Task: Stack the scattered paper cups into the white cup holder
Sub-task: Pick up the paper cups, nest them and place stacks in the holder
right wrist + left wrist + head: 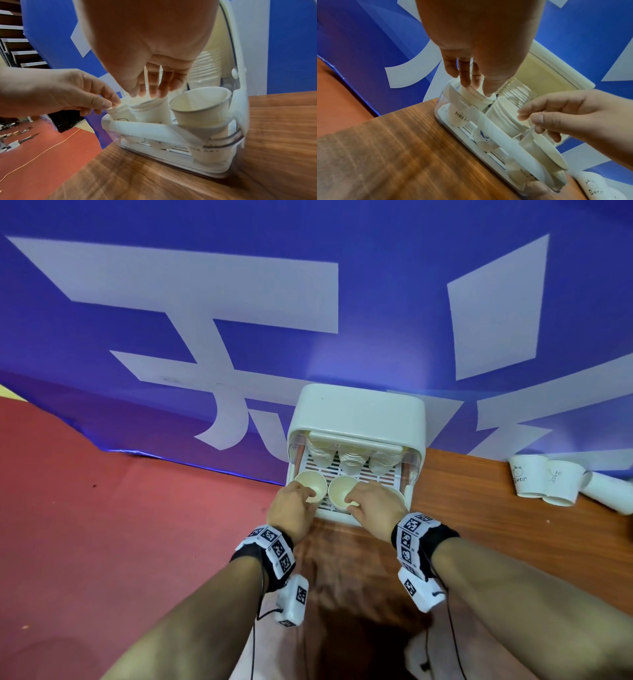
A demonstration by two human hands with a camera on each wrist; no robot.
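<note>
The white cup holder [356, 412] stands open on the wooden table, with stacked cups [350, 457] in its back row. Two paper cups stand mouth up in its front row. My left hand [310, 494] pinches the near rim of the left cup [310, 482], printed HELLO [462, 117]. My right hand [354, 505] pinches the rim of the middle cup [340, 491]. In the right wrist view its fingers [154, 89] reach down onto that cup [150, 112]. A third cup [200, 106] sits untouched at the right of the front row.
Three loose paper cups lie at the table's far right: one printed Bear [525, 481], one beside it [561, 482], one on its side [608, 494]. A blue banner [205, 320] rises right behind the holder. Red floor [102, 508] lies past the table's left edge.
</note>
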